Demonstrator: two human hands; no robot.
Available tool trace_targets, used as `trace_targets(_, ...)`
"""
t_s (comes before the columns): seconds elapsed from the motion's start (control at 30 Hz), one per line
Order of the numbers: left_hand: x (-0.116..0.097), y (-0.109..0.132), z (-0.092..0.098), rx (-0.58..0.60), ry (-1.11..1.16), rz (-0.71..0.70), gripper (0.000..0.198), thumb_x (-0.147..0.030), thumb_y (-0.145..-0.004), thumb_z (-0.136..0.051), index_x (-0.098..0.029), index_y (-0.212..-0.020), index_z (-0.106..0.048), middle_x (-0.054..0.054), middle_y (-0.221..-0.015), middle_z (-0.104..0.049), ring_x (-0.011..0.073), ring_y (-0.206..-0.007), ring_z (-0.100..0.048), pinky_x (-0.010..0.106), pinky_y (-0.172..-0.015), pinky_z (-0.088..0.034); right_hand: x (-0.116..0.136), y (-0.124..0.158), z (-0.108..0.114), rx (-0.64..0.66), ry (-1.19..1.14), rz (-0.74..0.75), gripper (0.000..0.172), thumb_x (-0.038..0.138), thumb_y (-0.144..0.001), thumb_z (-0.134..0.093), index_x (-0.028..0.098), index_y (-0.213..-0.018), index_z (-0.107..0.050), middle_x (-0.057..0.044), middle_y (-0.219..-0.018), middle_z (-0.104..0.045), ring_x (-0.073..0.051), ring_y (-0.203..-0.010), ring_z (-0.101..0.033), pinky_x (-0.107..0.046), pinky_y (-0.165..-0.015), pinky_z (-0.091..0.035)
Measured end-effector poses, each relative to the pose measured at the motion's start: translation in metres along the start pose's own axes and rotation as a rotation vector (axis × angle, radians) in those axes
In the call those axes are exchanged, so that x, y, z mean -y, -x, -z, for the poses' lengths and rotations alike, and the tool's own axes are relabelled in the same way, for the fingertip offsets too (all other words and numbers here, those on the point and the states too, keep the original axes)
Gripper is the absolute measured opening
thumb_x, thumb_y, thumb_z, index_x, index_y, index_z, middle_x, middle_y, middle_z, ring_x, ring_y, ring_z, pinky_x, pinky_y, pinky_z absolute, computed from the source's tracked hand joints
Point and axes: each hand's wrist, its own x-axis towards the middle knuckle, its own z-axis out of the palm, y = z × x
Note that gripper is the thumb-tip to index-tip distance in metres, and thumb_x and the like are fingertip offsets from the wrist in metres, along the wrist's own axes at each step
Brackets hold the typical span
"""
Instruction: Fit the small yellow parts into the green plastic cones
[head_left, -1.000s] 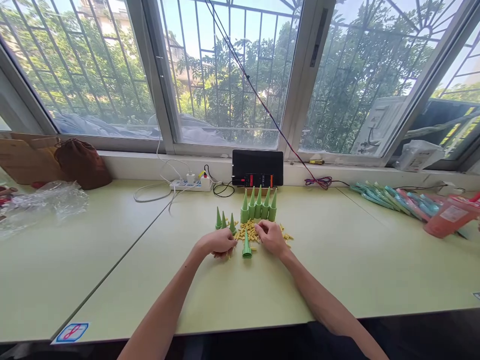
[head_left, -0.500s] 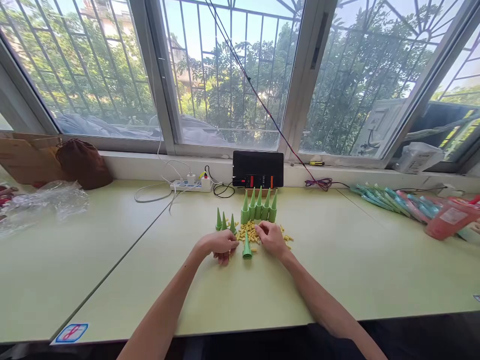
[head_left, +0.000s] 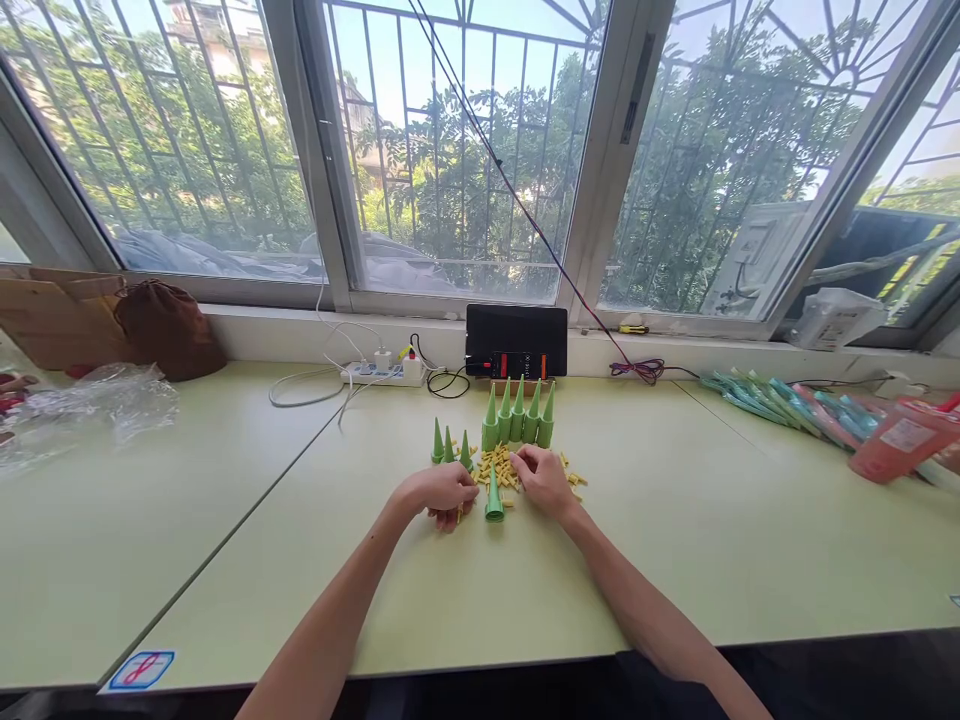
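A loose pile of small yellow pieces (head_left: 495, 468) lies between my hands. My left hand (head_left: 448, 492) is at the left of the pile, its fingers curled down; what they hold, if anything, is hidden. At the pile's right edge, the fingertips of my right hand (head_left: 543, 478) are pinched together, and I cannot make out what is in them. A single green cone (head_left: 494, 500) lies in front of the pile, its wide hollow end toward me. Behind my left hand stand three slim green cones (head_left: 438, 442). Beyond the pile, several green cones on cylindrical bases (head_left: 517, 415) stand in a row.
At the back, a black tablet (head_left: 517, 330) leans near the window. A power strip (head_left: 386, 372) with cables lies to its left. Far right are a red drink cup (head_left: 904, 438) and wrapped strips (head_left: 780, 400). A brown bag (head_left: 169, 330) and clear plastic (head_left: 112, 405) are far left.
The view has shifted very slightly. Both hands, the green cones and the yellow pile keep nearly the same places.
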Motion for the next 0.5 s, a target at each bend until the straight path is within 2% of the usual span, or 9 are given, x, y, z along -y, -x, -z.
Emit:
trace_targets(0.17, 0.000, 0.001, 0.001, -0.094, 0.025, -0.073, 0.029, -0.040, -0.079, -0.047, -0.018, -0.060, -0.049, 0.001, -0.047, -0.057, 0.0118, -0.037, -0.047, 0.023, -0.038, -0.033, -0.001, 0.000, -0.001, -0.009, -0.002, 0.005, 0.036, 0.046, -0.088, -0.049, 0.020, -0.064, -0.053, 0.002, -0.050, -0.050, -0.013, -0.045, -0.044, -0.026, -0.048, -0.035)
trace_targets(0.4, -0.010, 0.003, -0.003, -0.290, 0.049, -0.360, 0.027, -0.041, -0.084, -0.043, -0.019, -0.072, -0.053, -0.003, -0.054, -0.056, 0.0095, -0.040, -0.045, 0.022, -0.043, -0.035, 0.002, 0.000, 0.000, -0.026, 0.003, 0.016, 0.034, 0.042, -0.088, -0.049, 0.019, -0.063, -0.053, 0.002, -0.050, -0.049, -0.013, -0.047, -0.043, -0.025, -0.048, -0.033)
trace_targets(0.5, -0.014, -0.001, -0.009, -0.475, -0.037, -0.457, 0.019, -0.033, -0.082, -0.047, -0.019, -0.072, -0.055, -0.004, -0.050, -0.050, 0.0096, -0.046, -0.046, 0.021, -0.049, -0.034, 0.005, 0.001, 0.001, -0.017, -0.022, 0.008, 0.035, 0.044, -0.089, -0.049, 0.019, -0.066, -0.054, 0.003, -0.051, -0.050, -0.013, -0.047, -0.044, -0.025, -0.048, -0.034)
